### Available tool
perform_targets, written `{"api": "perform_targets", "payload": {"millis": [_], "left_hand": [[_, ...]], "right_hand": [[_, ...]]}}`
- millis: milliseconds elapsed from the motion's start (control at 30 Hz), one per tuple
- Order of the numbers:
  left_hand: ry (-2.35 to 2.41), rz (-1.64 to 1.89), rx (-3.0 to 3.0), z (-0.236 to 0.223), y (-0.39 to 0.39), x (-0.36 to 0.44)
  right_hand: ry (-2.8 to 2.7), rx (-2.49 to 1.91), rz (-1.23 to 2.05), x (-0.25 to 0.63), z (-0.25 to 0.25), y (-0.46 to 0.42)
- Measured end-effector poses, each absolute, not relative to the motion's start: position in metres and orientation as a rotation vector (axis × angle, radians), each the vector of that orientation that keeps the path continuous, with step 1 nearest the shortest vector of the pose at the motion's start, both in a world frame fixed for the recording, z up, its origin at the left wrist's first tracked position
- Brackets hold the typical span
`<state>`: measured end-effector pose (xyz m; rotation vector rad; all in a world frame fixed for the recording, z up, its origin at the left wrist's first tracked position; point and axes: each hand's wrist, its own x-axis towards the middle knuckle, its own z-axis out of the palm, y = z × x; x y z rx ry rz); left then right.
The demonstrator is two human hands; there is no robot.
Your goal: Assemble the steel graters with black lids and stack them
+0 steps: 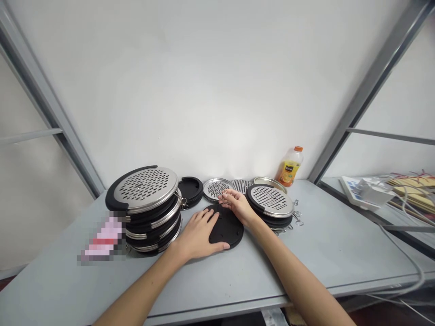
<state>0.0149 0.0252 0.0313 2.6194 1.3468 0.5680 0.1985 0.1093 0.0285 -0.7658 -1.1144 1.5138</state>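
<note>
A round black disc point(228, 228) lies flat on the table in front of me. My left hand point(200, 233) rests on its left side, fingers spread and thumb along the near edge. Over the disc's far edge, my right hand point(236, 206) pinches a small metal wire ring point(221, 197). Behind it lies a round perforated metal plate point(215, 188). To the left stands a tall stack of black-and-silver round pieces point(146, 188) with slotted metal tops. A shorter stack of similar pieces point(272, 201) is to the right, with wire rings point(298, 216) at its side.
Black round trays point(190, 190) and a slotted plate point(242, 185) sit by the wall. An orange-capped juice bottle point(291, 167) stands at the back right. A power strip point(362, 192) with cables lies farther right, beyond a metal frame post point(367, 99). A blurred pink item point(105, 240) is at left.
</note>
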Motion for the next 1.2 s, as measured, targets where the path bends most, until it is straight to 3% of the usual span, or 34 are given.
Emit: {"api": "perform_targets", "payload": {"millis": [533,833,1033,1200], "left_hand": [[1.52,0.975,2.53,0.027,0.028,0.018],[1.289,1.431,2.037,0.029,0.036,0.026],[1.225,1.456,1.743,0.022,0.046,0.024],[1.206,1.479,1.752,0.021,0.047,0.023]], "right_hand": [[-1.095,-0.736,1.609,0.194,0.035,0.099],[-1.439,-0.856,1.13,0.193,0.031,0.099],[-1.634,-0.861,0.892,0.188,0.034,0.092],[-1.686,-0.865,0.881,0.186,0.034,0.088]]}}
